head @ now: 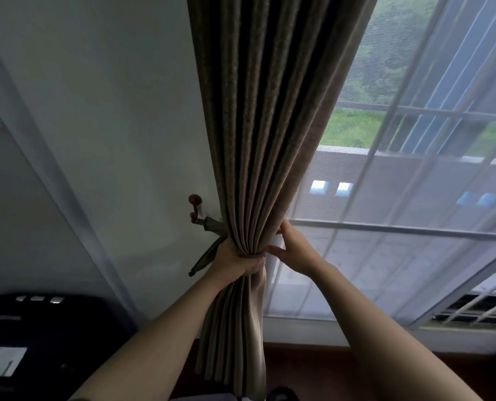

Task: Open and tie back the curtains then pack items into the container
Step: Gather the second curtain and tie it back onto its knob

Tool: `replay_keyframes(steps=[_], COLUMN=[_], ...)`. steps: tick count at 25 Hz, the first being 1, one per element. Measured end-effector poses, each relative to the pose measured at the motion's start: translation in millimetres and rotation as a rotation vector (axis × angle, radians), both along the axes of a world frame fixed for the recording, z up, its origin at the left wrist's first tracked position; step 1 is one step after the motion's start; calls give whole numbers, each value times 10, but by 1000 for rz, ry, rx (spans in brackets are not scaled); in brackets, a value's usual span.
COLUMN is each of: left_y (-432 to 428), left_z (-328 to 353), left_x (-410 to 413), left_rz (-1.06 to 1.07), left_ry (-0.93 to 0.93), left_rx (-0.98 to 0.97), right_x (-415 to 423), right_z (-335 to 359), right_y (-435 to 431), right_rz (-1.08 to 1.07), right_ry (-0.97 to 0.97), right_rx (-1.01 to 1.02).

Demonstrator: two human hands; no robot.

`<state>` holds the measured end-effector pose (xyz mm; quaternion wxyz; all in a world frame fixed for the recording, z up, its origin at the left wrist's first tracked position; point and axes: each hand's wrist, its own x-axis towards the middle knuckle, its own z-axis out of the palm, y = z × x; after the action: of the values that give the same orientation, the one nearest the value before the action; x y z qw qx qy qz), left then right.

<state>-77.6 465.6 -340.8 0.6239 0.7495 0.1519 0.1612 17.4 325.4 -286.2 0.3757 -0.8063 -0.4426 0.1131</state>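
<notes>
While my left hand [236,260] curls tight round the gathered brown curtain [265,134], bunching its pleats into a narrow waist just below the middle of my view, my right hand [294,250] sits at about three o'clock from it, touching the curtain's right edge. I see the right fingers [283,227] fairly straight and reaching up along the fold, with the thumb spread toward the bundle; whether they pinch any cloth I cannot tell. At ten o'clock from my left hand, a dark round-headed wall hook [195,208] stands out from the pale wall [110,125], and a fabric tieback [209,244] of the same dull colour runs from it down to my left hand, one loose end hanging toward seven o'clock. Off at two o'clock a sheer white curtain [414,198] covers the window [385,230]. Low at eight o'clock I make out a dark box-like object [47,328], too dim to name.
</notes>
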Motion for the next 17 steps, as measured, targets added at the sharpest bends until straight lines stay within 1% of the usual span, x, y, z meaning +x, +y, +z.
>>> replay_keyframes(steps=[4,7,9,13,17], left_y=[-1,-24,-39,-92,-115], left_z=[9,27,47,106,163], left_x=[-14,-52,-75,-120,-153], left_rz=[-15,12,-16,-67,-61], left_ry=[13,31,19,-19,-13], left_rx=[-23,-25,-33,10,6], right_x=[54,87,112,150,185], right_z=[122,167,155,82,22], right_y=[42,68,88,83,40], right_rz=[79,106,103,87,113], right_ry=[-31,-132,-196,-301,-227], right_rx=[-148,-272,-323,-381,-320])
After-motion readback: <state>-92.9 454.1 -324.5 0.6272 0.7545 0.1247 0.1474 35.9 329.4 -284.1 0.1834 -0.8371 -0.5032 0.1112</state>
